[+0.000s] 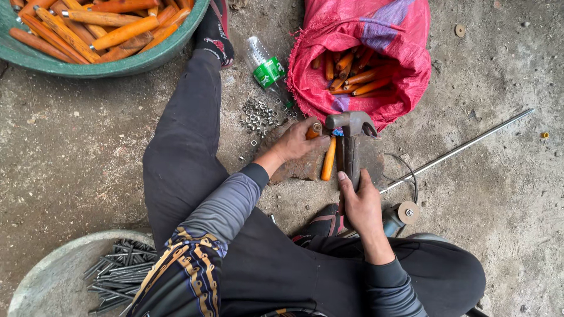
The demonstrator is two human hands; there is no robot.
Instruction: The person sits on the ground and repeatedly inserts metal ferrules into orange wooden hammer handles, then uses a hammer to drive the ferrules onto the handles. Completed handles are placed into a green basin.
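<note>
An orange wooden handle (314, 130) is pinched upright by the left hand (298, 142) on the flat stone (299, 167). A hammer (351, 132), gripped by the right hand (359, 202), is poised just beside that handle. A square downward strike seems called for next.

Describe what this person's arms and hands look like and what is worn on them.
Both hands, the left hand and the right hand, are bare: no gloves, and no rings or watch that show. The left sleeve is grey at the forearm with a dark cuff, turning into a black and gold ornate print nearer the shoulder. The right sleeve is plain dark grey, snug at the wrist.

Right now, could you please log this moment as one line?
left hand: steadies orange handle | right hand: grips hammer | surface: flat stone
</note>
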